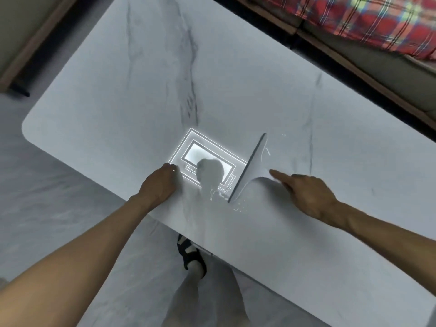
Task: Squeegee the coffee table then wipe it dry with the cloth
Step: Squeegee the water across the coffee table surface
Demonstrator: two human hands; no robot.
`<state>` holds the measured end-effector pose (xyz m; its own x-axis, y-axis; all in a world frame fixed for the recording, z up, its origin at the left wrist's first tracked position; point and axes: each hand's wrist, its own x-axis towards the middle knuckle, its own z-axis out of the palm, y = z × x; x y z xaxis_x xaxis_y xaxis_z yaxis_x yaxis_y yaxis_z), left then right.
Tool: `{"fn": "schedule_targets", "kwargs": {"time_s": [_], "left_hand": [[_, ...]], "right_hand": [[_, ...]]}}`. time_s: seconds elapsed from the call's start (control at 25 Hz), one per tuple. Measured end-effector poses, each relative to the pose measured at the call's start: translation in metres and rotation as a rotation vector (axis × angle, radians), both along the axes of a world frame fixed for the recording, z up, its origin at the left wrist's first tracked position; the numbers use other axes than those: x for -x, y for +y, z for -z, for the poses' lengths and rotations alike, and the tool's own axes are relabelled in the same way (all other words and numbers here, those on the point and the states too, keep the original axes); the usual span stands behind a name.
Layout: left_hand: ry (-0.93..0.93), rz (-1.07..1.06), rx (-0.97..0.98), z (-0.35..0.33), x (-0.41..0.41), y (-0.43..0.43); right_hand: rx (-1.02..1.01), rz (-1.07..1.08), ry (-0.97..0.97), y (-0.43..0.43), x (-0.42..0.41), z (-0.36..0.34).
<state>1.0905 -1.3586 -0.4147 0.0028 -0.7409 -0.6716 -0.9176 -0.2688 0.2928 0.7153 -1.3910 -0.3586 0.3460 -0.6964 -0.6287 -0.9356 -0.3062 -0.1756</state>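
The white marble coffee table point(236, 79) runs from upper left to lower right. A white squeegee point(247, 171) stands with its long blade on the tabletop near the front edge. My right hand point(309, 197) is shut on its handle, the index finger stretched along it toward the blade. Thin water streaks point(219, 193) glint around the blade's near end. My left hand point(160, 182) rests left of the blade on the table, fingers curled with nothing visible in them. No cloth is in view.
A ceiling light's reflection point(203, 156) shines on the tabletop between my hands. A wooden-framed sofa point(354, 55) with a red plaid blanket point(377, 17) runs along the table's far side. My foot in a black sandal point(191, 253) stands on the grey floor by the near edge.
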Motion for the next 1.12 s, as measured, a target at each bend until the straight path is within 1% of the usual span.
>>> {"fn": "schedule_targets", "kwargs": {"time_s": [0.08,0.16,0.2,0.28,0.36,0.4,0.48,0.56,0.64,0.76,0.88,0.92,1.0,1.04,1.12], "left_hand": [[0.019,-0.059,-0.020,-0.004,-0.014,0.019],[0.010,-0.134,-0.034,-0.003,-0.031,0.033],[0.004,-0.161,-0.038,-0.002,-0.039,0.039],[-0.004,-0.207,-0.061,-0.001,-0.051,0.047],[-0.004,-0.259,-0.074,0.000,-0.061,0.056],[-0.008,-0.274,-0.069,0.002,-0.065,0.059],[-0.001,-0.275,-0.055,0.004,-0.071,0.067],[0.023,-0.277,-0.054,0.004,-0.073,0.072],[0.054,-0.292,-0.065,0.005,-0.071,0.076],[0.099,-0.262,-0.110,0.005,-0.068,0.081],[0.085,-0.226,-0.151,0.004,-0.063,0.088],[0.056,-0.240,-0.132,0.003,-0.062,0.091],[-0.025,-0.280,-0.026,0.004,-0.061,0.098],[-0.069,-0.295,0.031,0.004,-0.060,0.101],[-0.136,-0.313,0.117,0.005,-0.060,0.106]], "right_hand": [[0.091,0.094,-0.081,-0.023,-0.012,-0.004],[0.193,0.261,-0.185,-0.063,-0.045,0.001],[0.214,0.353,-0.212,-0.082,-0.067,0.007],[0.192,0.538,-0.247,-0.115,-0.112,0.019],[0.152,0.650,-0.260,-0.122,-0.154,0.031],[0.146,0.640,-0.249,-0.114,-0.170,0.037],[0.146,0.553,-0.237,-0.081,-0.189,0.046],[0.126,0.445,-0.252,-0.035,-0.188,0.048],[0.090,0.301,-0.232,0.011,-0.169,0.046],[0.041,0.082,-0.111,0.062,-0.119,0.037],[0.065,0.040,-0.027,0.085,-0.073,0.018],[0.078,0.047,-0.018,0.087,-0.064,0.012],[0.081,0.047,-0.059,0.090,-0.066,0.002],[0.066,0.022,-0.109,0.090,-0.077,0.000],[-0.011,-0.094,-0.203,0.094,-0.115,0.007]]}}
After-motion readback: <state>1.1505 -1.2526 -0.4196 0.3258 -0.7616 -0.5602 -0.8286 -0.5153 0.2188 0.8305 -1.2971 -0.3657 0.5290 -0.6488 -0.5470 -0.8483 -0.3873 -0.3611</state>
